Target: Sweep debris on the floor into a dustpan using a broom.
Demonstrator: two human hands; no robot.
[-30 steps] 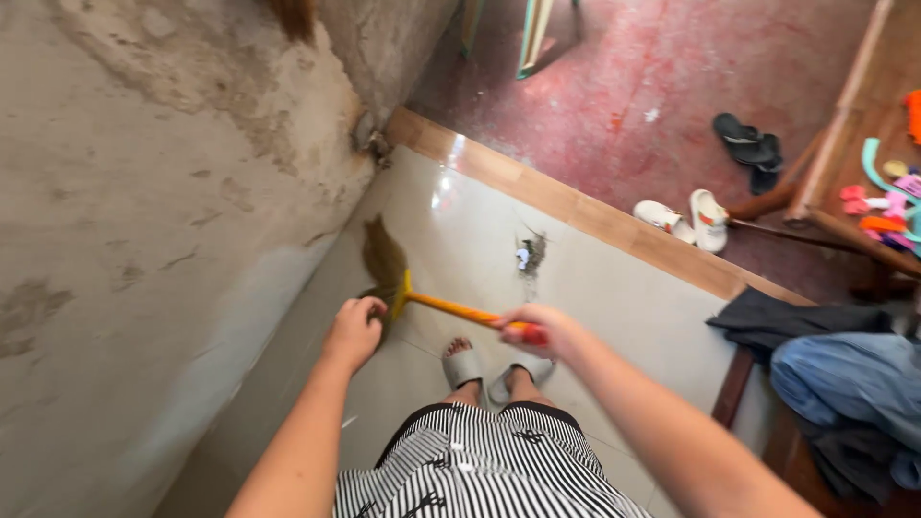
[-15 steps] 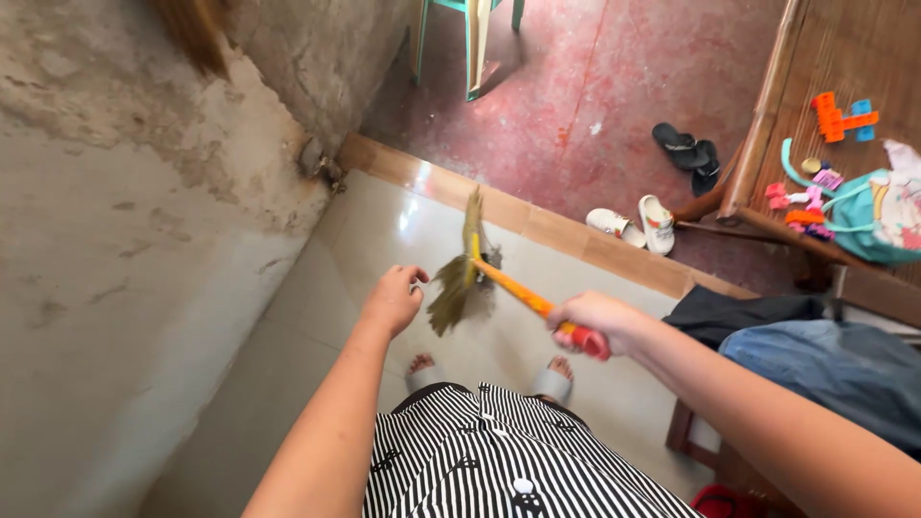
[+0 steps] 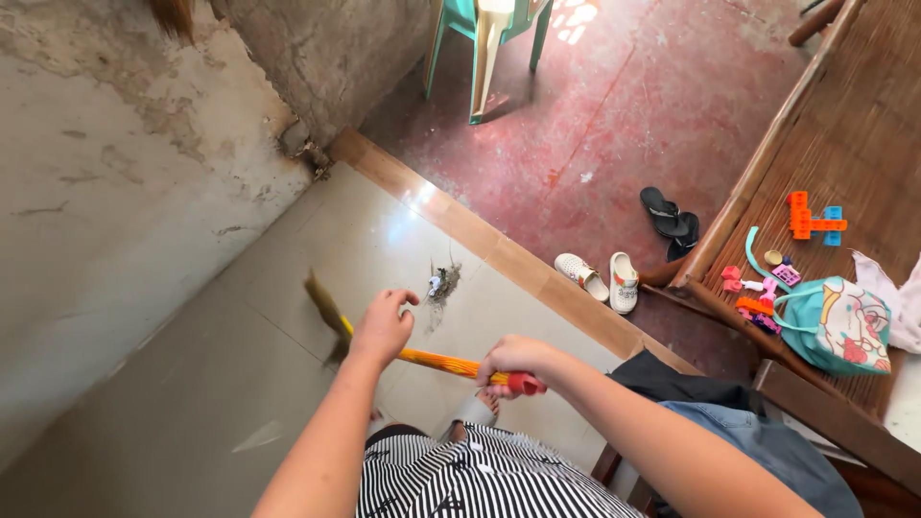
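My right hand [image 3: 511, 361] grips the red end of a small broom's orange handle [image 3: 441, 364]. The handle runs left to the brown bristle head [image 3: 324, 309], which is blurred low over the pale tile floor [image 3: 240, 364]. My left hand [image 3: 382, 327] hovers over the handle near the head, fingers loosely curled, with nothing seen in it. A small pile of dust and debris [image 3: 442, 284] lies on the tiles just beyond my left hand. My striped clothing fills the bottom of the view.
A rough concrete wall [image 3: 115, 182] stands on the left. A wooden threshold [image 3: 499, 254] separates the tiles from the red floor holding white sandals [image 3: 602, 278], black flip-flops [image 3: 672, 216] and a green chair [image 3: 489, 38]. At right, a wooden bench [image 3: 844, 134] carries toys and a bag [image 3: 837, 326]; clothes [image 3: 758, 432] lie below.
The broom head has swung from the debris pile back left and down toward the wall side. Both hands have shifted lower, and the view has tilted, showing more of the bench.
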